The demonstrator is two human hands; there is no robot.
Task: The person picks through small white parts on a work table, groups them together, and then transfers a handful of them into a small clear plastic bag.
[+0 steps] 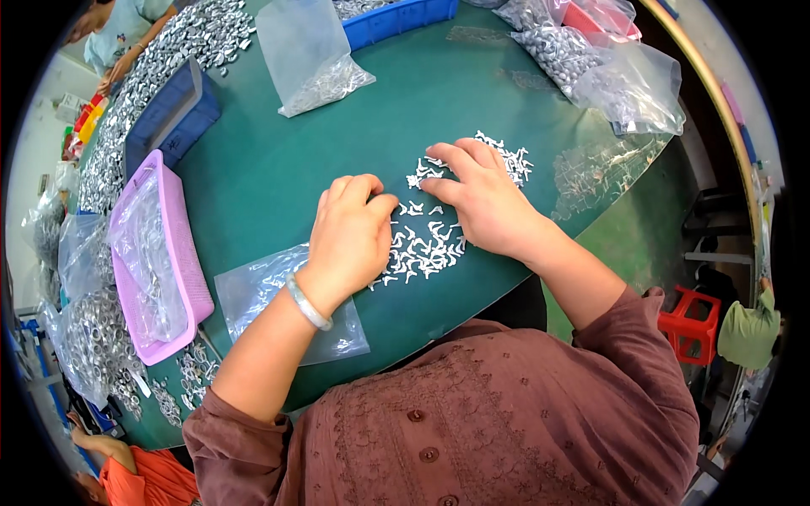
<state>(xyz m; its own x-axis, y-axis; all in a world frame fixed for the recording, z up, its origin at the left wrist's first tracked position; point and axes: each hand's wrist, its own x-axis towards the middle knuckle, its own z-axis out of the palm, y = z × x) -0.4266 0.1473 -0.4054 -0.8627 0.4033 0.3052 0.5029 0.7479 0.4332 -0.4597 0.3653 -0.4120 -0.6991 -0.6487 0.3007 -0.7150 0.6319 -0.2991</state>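
Small silvery-white metal parts [422,253], thin and branched, lie loose on the green table in front of me. A second heap of the same parts [513,160] sits farther off, past my right hand [489,198]. That hand reaches over the parts with thumb and fingers apart, its thumb and fingertips at several pieces. My left hand [350,232], with a pale bangle [308,302] at the wrist, rests at the left edge of the near pile. Its fingers are bent but slightly apart, and no piece shows in them. A flat clear plastic bag [278,291] lies beneath my left wrist.
A purple basket [198,278] holding plastic bags and a blue bin [190,126] stand left, by heaped metal pieces [194,42]. A part-filled bag [308,67] leans near a blue tray [401,24]. Filled bags [565,63] lie far right. Other people sit nearby.
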